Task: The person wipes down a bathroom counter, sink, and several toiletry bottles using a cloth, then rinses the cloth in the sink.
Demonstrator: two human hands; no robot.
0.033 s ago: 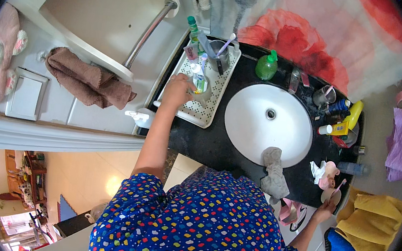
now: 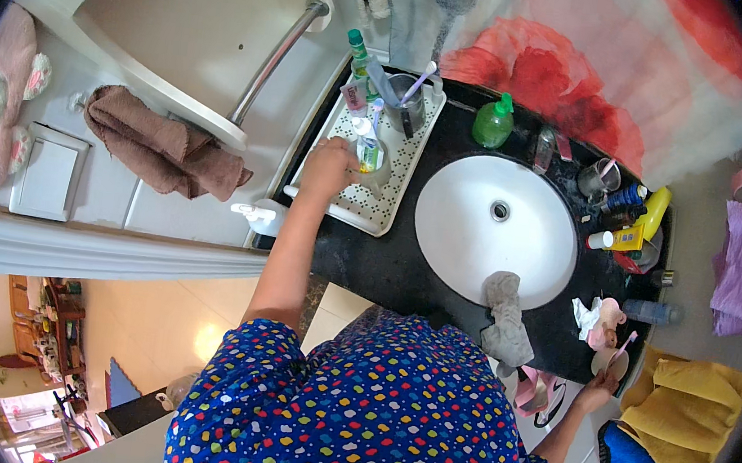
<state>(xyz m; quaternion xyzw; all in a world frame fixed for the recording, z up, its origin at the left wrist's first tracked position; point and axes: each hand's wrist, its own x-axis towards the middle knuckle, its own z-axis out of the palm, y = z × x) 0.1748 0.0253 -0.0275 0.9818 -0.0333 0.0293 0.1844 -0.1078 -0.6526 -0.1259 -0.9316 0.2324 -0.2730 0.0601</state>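
On the white perforated tray (image 2: pixel 378 221), at the left of the black counter, my left hand (image 2: pixel 330 168) is closed round the near side of a pale cup (image 2: pixel 377 178). In that cup stand a toothpaste tube (image 2: pixel 368 156) and a purple toothbrush. Behind it on the tray is a dark tumbler (image 2: pixel 409 113) with a purple-and-white toothbrush (image 2: pixel 422 81) and tubes beside it. At the counter's right front corner, my right hand (image 2: pixel 600 393) grips a small pale cup (image 2: pixel 608 363). A pink toothbrush (image 2: pixel 623 346) leans out of it. Fingers of both hands are partly hidden.
A white sink (image 2: pixel 453 222) is set in the counter, with a grey cloth (image 2: pixel 507 323) over its front rim. Behind it is a green pump bottle (image 2: pixel 493 122). Bottles and a yellow tube (image 2: pixel 628 238) crowd the right. A yellow towel (image 2: pixel 683 400) hangs beside my right hand.
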